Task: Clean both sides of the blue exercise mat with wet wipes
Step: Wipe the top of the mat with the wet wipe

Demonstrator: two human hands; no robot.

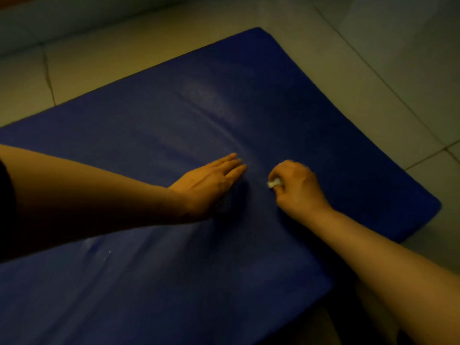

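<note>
A single blue exercise mat (199, 120) lies flat on a pale tiled floor (373, 70), its long axis running from the near left of the view away toward a rounded far corner at upper centre, and it fills most of the frame. Two bare forearms reach onto the mat from the near side. The left hand (211, 180) lies palm down near the mat's middle, its fingers (234, 165) straight and close together, pressing the surface flat; a shallow crease runs away from their tips toward the far corner. Just beside it, nearer the mat's right-hand edge, the right hand (296, 188) rests knuckles up with its fingers curled and clamped on one small wadded wet wipe (275, 183), only a pale scrap of which shows beneath the thumb side. The two hands are apart, a narrow strip of mat between them. The unwiped-looking stretch with a dull, pale sheen lies beyond both hands toward the far corner, so the wiping hand is the one placed to sweep outward over it, judging by position. Count: one mat, one wipe, two hands.
</note>
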